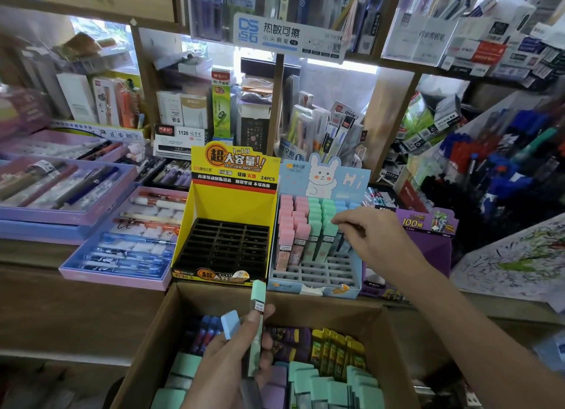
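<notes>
While cases line the display, carton holds more.

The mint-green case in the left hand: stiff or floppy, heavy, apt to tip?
Probably stiff: the green case juts straight from the left hand without sagging. Likely light, since that hand also holds a blue case. Tall and slim, it may tip unless seated in a slot of the display tray.
</notes>
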`<act>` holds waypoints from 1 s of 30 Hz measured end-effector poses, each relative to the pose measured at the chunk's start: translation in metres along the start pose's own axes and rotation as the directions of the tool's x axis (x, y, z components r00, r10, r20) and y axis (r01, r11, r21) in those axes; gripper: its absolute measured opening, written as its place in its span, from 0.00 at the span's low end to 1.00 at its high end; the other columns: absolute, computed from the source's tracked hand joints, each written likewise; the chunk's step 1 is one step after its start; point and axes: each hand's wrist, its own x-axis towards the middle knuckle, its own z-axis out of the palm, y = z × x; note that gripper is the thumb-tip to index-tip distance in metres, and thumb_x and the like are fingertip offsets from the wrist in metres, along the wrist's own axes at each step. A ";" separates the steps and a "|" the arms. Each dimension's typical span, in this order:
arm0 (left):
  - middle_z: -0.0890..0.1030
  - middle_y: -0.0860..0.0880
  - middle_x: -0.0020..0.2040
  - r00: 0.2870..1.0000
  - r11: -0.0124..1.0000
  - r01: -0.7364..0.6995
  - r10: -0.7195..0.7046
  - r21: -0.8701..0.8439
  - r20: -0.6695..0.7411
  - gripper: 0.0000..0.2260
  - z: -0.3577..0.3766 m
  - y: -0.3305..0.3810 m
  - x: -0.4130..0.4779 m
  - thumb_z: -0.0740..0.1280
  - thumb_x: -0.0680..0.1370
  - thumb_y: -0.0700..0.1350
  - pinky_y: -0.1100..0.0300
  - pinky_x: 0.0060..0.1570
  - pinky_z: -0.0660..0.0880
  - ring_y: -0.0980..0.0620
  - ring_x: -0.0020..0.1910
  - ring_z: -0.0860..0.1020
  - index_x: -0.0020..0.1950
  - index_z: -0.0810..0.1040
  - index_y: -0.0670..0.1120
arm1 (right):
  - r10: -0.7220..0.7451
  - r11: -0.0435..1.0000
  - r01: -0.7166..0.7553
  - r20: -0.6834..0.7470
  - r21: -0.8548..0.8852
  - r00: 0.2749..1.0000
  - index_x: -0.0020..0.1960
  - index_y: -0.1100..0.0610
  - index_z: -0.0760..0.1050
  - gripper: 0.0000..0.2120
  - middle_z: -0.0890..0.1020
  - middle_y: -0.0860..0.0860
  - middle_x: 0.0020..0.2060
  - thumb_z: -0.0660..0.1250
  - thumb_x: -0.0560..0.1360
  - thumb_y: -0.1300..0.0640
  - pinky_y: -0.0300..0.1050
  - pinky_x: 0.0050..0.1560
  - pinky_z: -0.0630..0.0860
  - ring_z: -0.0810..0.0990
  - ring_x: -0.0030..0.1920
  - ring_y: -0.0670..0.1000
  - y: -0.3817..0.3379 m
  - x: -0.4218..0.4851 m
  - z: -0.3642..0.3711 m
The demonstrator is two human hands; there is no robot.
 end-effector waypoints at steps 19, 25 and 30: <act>0.85 0.41 0.40 0.999 0.971 -0.028 0.022 0.237 0.026 0.26 0.001 0.003 -0.006 0.69 0.65 0.67 0.60 0.27 0.70 0.47 0.26 0.73 0.51 0.88 0.49 | 0.083 0.674 -0.400 0.475 0.621 0.876 0.54 0.55 0.85 0.07 0.87 0.54 0.43 0.71 0.80 0.54 0.43 0.38 0.82 0.85 0.37 0.52 -0.063 -0.046 0.038; 0.86 0.39 0.41 0.999 0.977 -0.028 0.021 0.211 0.037 0.25 0.004 0.002 -0.007 0.70 0.66 0.65 0.59 0.28 0.73 0.47 0.27 0.76 0.48 0.88 0.47 | 0.093 0.574 -0.455 0.498 0.681 0.862 0.53 0.58 0.84 0.05 0.87 0.60 0.43 0.73 0.78 0.58 0.43 0.37 0.81 0.84 0.37 0.54 -0.062 -0.049 0.039; 0.85 0.37 0.41 1.000 0.994 0.001 0.000 0.106 -0.004 0.19 0.003 -0.001 -0.001 0.72 0.68 0.54 0.61 0.22 0.69 0.46 0.26 0.77 0.48 0.87 0.40 | 0.196 0.563 -0.403 0.356 0.722 0.913 0.48 0.54 0.86 0.04 0.87 0.56 0.37 0.75 0.76 0.61 0.41 0.35 0.80 0.85 0.34 0.52 -0.050 -0.040 0.019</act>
